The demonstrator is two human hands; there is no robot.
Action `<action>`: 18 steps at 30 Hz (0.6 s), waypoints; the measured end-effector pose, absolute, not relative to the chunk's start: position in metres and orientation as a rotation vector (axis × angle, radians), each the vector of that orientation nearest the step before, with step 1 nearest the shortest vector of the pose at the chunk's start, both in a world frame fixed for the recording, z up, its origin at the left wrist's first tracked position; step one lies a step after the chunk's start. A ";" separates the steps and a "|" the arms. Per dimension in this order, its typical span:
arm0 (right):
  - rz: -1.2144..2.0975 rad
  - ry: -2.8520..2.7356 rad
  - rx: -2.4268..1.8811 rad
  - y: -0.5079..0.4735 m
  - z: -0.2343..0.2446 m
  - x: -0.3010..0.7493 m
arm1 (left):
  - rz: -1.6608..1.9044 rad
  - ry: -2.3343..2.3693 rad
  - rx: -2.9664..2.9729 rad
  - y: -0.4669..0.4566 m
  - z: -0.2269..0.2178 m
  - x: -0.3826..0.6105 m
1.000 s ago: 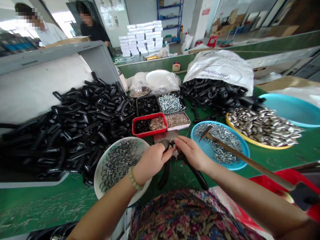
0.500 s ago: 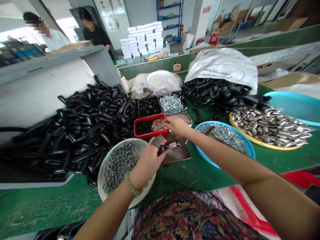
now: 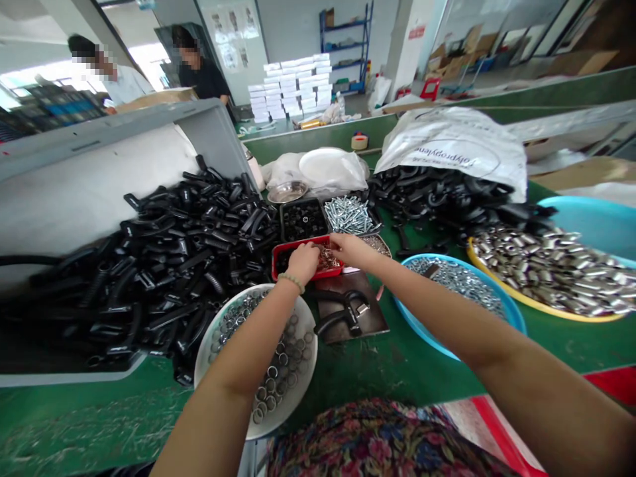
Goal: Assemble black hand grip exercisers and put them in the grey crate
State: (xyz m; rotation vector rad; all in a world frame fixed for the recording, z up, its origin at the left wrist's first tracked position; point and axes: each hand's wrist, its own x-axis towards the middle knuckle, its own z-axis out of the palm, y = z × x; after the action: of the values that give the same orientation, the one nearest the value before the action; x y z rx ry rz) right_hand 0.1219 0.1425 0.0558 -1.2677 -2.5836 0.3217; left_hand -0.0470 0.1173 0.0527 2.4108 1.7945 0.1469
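Note:
Both hands are at the red tray [image 3: 279, 265], which holds small black parts on its left side and copper-coloured screws [image 3: 328, 258] on its right. My left hand [image 3: 304, 260] is over the black parts, fingers bent down and pressed together; whatever they pinch is hidden. Beside it, my right hand [image 3: 350, 249] has its fingertips drawn together at the screws, and I cannot make out anything between them. A black-handled tool [image 3: 354, 311] with a bright metal piece lies on the metal plate [image 3: 373, 329], touched by neither hand.
A white bowl of metal rings [image 3: 309, 371] stands under my left forearm. Black handles [image 3: 163, 245] fill a grey bin on the left. Bolts [image 3: 348, 213] lie behind the red tray. A blue basin [image 3: 517, 328] and yellow basin [image 3: 551, 313] hold metal parts. Two people are at the back left.
My left hand has let go of the black-handled tool, which now lies on the plate, and has moved forward to the red tray. My right hand stays at the screws.

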 end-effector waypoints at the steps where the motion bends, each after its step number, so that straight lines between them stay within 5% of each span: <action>1: 0.367 -2.560 -1.264 0.133 0.056 0.133 | 0.124 1.771 2.403 0.128 0.051 -0.049; 9: 1.214 -1.979 -1.443 0.048 0.026 0.204 | 0.167 1.696 2.396 0.138 0.032 -0.046; 18: 0.585 -2.405 -1.552 0.037 0.017 0.191 | 0.358 1.779 2.339 0.137 0.037 -0.040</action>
State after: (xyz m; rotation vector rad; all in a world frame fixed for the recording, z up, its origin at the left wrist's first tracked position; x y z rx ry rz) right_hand 0.1910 0.0371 0.0167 -1.5521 -2.4047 0.5846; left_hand -0.0395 0.1370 0.0370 2.3395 1.7792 0.3579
